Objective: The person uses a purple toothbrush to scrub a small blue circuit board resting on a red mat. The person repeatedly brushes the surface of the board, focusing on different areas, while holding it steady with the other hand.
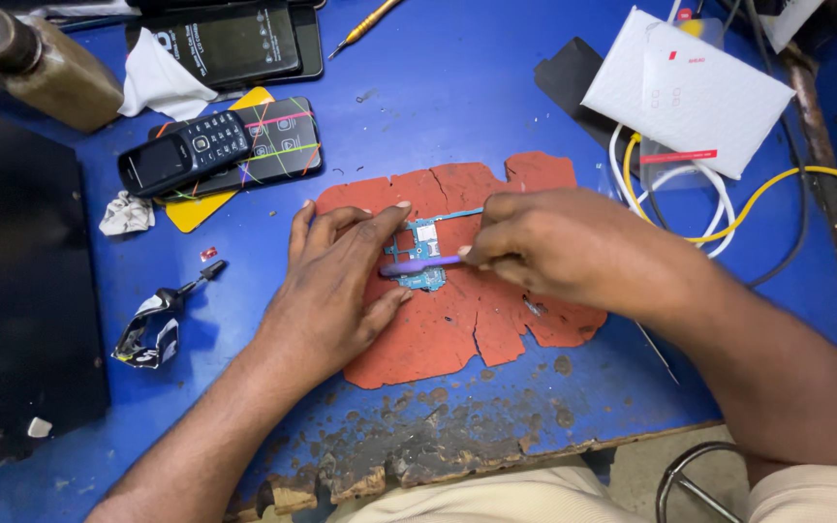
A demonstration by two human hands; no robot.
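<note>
Head view: one circuit board [422, 254], two hands.

Circuit board [423, 254] on mat [457, 329], btwn hands; keypad phone [184, 151] far left behind.
</note>
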